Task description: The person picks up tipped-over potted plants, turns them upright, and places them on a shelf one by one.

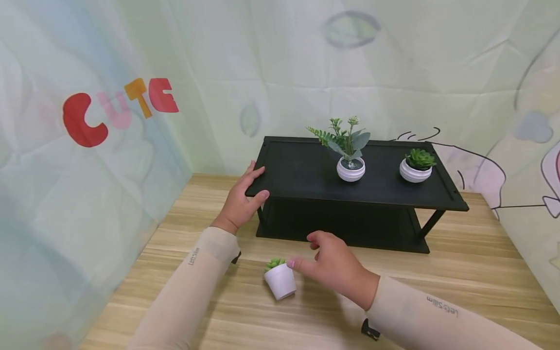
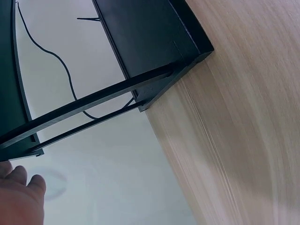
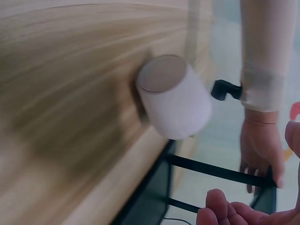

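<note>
**Two pots shelved, one tilted on the table**

While two potted plants already stand on the top of the black shelf (image 1: 350, 170), a leafy one (image 1: 350, 167) and a succulent (image 1: 415, 167) well beyond the fingers, the small white pot (image 1: 280, 281) sits tilted on the wooden table (image 1: 459, 272), so I judge the shelving about two-thirds done. In the head view the right hand (image 1: 334, 267) hovers just right of that pot, fingers loosely curled and moderately spread; one fingertip sits at its rim, though I cannot tell whether it touches. The left hand (image 1: 239, 199) grips the shelf's near left corner, fingers on top, thumb against the edge.

From the left wrist, only the fingertips (image 2: 18, 197) show, below the shelf's lower frame (image 2: 154, 51).

From the right wrist, the pot (image 3: 173, 96) lies ahead of the curled, empty fingers (image 3: 225, 211).
</note>
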`<state>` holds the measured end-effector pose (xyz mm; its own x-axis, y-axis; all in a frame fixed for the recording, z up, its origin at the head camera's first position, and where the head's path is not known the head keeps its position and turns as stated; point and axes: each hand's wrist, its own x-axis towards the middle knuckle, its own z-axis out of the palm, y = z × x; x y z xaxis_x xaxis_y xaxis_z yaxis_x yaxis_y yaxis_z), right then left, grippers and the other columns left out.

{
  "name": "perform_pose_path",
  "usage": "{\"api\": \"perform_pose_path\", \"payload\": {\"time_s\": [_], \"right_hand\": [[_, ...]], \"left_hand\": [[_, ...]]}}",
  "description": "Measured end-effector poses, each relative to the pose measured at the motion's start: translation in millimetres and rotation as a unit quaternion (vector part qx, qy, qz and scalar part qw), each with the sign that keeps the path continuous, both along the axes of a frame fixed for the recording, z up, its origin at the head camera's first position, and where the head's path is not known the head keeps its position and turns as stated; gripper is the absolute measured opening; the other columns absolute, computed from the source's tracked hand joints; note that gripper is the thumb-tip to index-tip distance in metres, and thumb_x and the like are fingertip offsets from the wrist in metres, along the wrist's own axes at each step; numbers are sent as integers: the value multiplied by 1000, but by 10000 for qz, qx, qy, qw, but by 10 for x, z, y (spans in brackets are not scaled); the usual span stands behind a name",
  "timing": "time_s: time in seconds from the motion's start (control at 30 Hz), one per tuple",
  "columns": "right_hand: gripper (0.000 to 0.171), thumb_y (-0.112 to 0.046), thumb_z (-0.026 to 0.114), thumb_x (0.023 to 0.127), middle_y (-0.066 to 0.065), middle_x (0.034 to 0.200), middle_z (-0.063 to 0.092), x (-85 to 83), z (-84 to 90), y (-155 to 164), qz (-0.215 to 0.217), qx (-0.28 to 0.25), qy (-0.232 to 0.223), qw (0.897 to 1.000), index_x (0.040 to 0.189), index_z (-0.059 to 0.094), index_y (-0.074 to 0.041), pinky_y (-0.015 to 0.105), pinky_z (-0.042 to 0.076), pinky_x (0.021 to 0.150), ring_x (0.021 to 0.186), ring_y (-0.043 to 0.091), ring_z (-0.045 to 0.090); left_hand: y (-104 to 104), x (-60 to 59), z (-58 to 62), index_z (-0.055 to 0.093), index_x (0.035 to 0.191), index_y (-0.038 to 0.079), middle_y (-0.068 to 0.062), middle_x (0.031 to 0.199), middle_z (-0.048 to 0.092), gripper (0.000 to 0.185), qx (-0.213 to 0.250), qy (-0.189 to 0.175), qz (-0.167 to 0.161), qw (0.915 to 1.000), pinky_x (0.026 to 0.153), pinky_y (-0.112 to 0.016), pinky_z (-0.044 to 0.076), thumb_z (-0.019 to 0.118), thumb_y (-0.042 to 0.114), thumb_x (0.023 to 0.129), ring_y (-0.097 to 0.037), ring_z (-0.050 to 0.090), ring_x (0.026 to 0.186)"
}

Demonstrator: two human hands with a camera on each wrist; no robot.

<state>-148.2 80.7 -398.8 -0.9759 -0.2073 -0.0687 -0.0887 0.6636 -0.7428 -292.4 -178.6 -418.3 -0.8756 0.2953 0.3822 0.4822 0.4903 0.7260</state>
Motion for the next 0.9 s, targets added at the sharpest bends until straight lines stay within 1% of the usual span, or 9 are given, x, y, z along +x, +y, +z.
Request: {"api": "perform_pose_path", "payload": {"time_s": [0.13,0.23,0.3,0.4,0.5,0.57,0.63,0.73,0.9], "right_hand": [[73,-56,86,82,9,113,73,-15,-138,-21,81,179,-38,9998,128,68,-1,43,61,85,99,21,69],[75,-56,85,83,10,112,73,-18,-203,-37,146,145,-215,9996,129,67,-1,44,60,85,97,20,68],[76,-56,85,83,13,114,73,-14,-238,-58,214,54,-337,9992,130,67,2,45,60,86,98,22,69],[76,-54,84,84,16,114,73,-4,-284,-102,335,-21,-444,9984,129,66,5,48,60,88,101,25,69],[76,-51,84,85,16,110,73,6,-335,-151,423,-32,-438,9981,127,66,9,48,59,88,98,24,68],[75,-50,84,85,13,103,73,14,-374,-178,473,-63,-408,9980,125,66,11,46,59,84,92,21,66],[74,-49,84,84,10,90,71,26,-412,-203,518,-91,-395,9978,122,66,12,41,58,76,82,18,63],[73,-50,84,84,5,79,68,44,-475,-234,577,-103,-418,9974,118,66,13,35,52,67,74,16,58],[72,-51,83,85,3,81,69,62,-564,-280,603,-64,-492,9969,115,67,12,32,51,64,73,16,58]], "left_hand": [[2,5,-2,42,163,16,-12,177,19,82,37,17,-27,10000,129,-58,21,57,66,100,-29,18,163],[1,8,-5,42,163,16,-10,177,18,85,43,27,-36,10000,129,-58,21,56,70,99,-29,18,163],[-2,8,-5,42,163,16,-9,177,18,87,39,40,-31,10000,129,-58,21,55,72,98,-28,18,163],[-8,5,-2,42,163,16,-10,177,18,87,53,50,-32,10000,129,-58,21,55,73,98,-28,18,163],[-9,1,2,42,163,15,-12,177,18,86,51,23,-39,10000,129,-58,21,55,71,99,-29,18,163],[-8,-3,1,42,163,15,-10,177,18,85,47,14,-50,10000,129,-58,21,56,69,99,-29,18,164],[-7,-5,-1,42,163,15,-8,177,17,84,36,-5,-48,10000,129,-57,21,56,68,99,-28,18,164],[-7,-4,-7,42,163,16,-8,177,17,84,38,5,-38,10000,129,-57,21,56,69,99,-28,18,164],[-7,-5,-9,42,163,16,-7,177,17,81,2,24,-28,10000,130,-57,21,57,65,100,-27,17,164]]}}
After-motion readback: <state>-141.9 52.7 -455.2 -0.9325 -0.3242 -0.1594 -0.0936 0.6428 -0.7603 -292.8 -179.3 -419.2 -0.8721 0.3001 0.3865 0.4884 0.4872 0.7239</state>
